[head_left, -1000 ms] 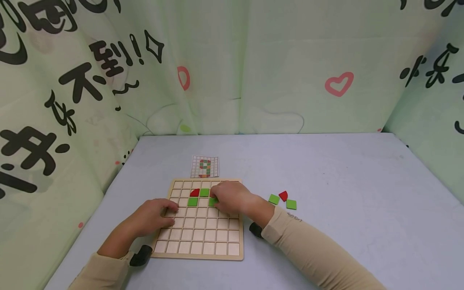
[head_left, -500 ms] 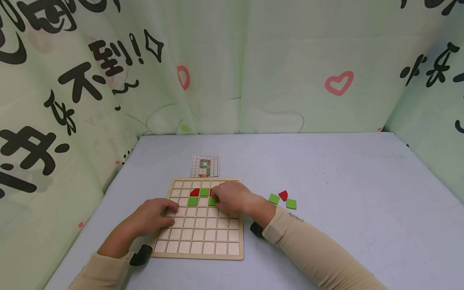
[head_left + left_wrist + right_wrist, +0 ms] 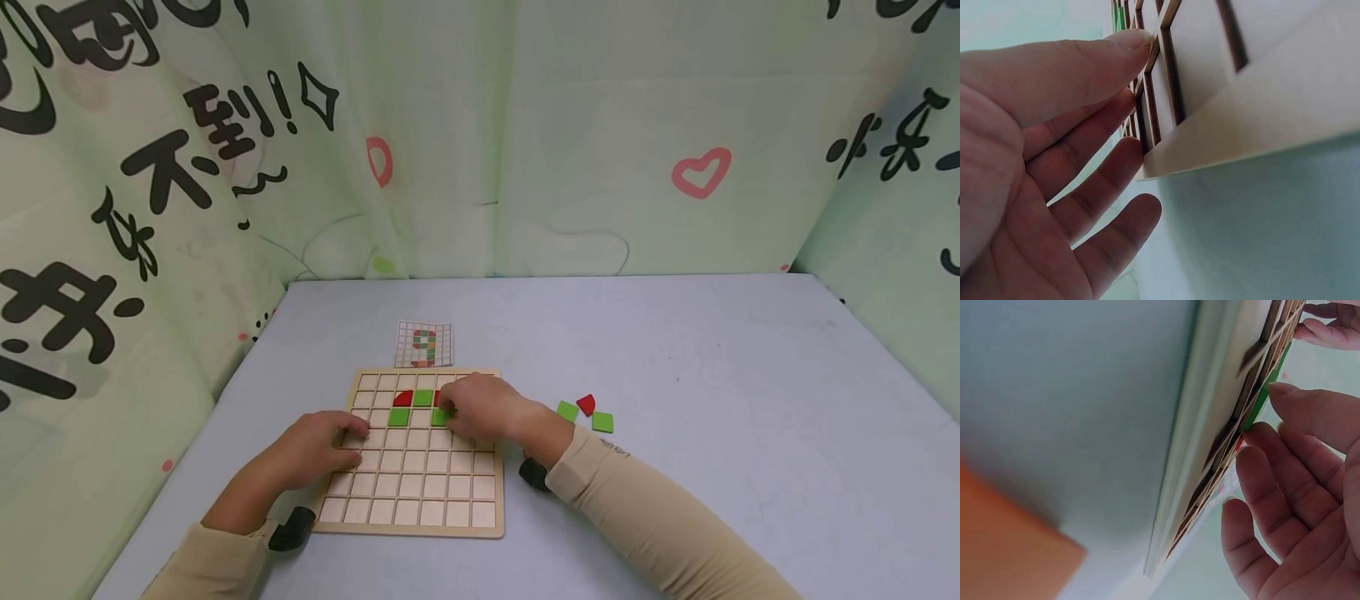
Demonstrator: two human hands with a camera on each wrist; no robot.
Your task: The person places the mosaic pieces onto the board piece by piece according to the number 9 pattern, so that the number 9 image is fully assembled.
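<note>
A wooden grid board (image 3: 408,531) lies on the table. My left hand (image 3: 318,446) rests at its left edge with thumb on top and fingers loosely extended, as the left wrist view shows. At the upper right, my right hand (image 3: 483,412) has thumb and index finger at a green square tile (image 3: 1260,406) in a cell, pinching it. A red tile (image 3: 1239,444) is just past those fingers, mostly hidden in the head view. Left of them sit a red rounded-corner tile (image 3: 403,398), a green tile (image 3: 423,397) and another green tile (image 3: 398,417).
A printed pattern card (image 3: 405,343) lies behind the board. Right of the board are a loose green tile (image 3: 567,411), a red tile (image 3: 587,405) and another green tile (image 3: 603,422). An orange flat-sided thing (image 3: 1010,544) shows in the right wrist view. A patterned curtain (image 3: 592,167) surrounds the table.
My right hand has shifted very slightly right at the green tile, and more of the red tile behind it shows. My left hand and the board stay put.
</note>
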